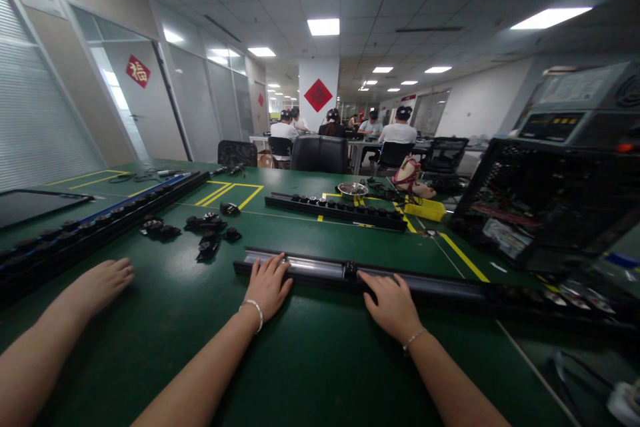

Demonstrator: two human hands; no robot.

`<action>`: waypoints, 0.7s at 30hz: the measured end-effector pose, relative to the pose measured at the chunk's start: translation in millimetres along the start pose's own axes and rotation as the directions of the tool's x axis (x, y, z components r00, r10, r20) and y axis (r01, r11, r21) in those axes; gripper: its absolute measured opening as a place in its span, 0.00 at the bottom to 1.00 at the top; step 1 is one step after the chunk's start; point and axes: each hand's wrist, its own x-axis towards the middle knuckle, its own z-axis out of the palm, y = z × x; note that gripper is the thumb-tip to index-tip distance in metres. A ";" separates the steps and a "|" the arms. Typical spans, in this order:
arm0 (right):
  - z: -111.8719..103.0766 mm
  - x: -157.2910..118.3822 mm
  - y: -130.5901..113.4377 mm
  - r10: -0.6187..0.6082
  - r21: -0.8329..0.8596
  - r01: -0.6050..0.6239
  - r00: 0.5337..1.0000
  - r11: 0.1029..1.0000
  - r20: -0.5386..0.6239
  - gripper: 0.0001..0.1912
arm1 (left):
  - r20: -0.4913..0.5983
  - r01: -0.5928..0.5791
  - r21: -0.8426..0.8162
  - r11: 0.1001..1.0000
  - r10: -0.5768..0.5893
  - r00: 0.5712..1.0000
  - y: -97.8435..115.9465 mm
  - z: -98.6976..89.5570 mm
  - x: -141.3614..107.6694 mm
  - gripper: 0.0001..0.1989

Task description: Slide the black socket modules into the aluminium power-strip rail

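A long black rail (pixel 315 271) with a shiny inner channel lies across the green table in front of me. My left hand (pixel 267 287) rests over its left end, fingers spread across the near edge and into the channel. Inside the channel sits a small black part (pixel 351 270). My right hand (pixel 393 303) is just right of that part, its index finger stretched out at or very near it, the other fingers on the rail's near edge. Another person's hand (pixel 103 283) lies on the table at the left, apart from the rail.
Several small black parts (pixel 207 223) lie loose beyond my left hand. Filled rails (pixel 345 210) stand further back and along the left (pixel 105 217). At the right are an open computer case (pixel 545 207), a yellow tray (pixel 425 209) and cables. A metal dish (pixel 353 189) sits farther back.
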 end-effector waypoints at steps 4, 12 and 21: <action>-1.1 0.2 -1.2 -0.003 -0.012 0.003 1.000 1.000 0.016 0.23 | -0.004 0.019 0.010 1.000 -0.019 1.000 3.1 0.2 0.7 0.17; -6.9 4.0 -7.0 0.049 -0.094 -0.038 0.992 0.995 0.118 0.26 | -0.038 -0.006 0.011 1.000 0.007 0.999 30.9 8.1 2.7 0.22; -3.5 12.9 -14.4 0.033 -0.035 -0.029 0.993 0.999 0.111 0.24 | -0.055 -0.074 -0.108 0.991 0.069 0.996 98.9 24.2 16.9 0.23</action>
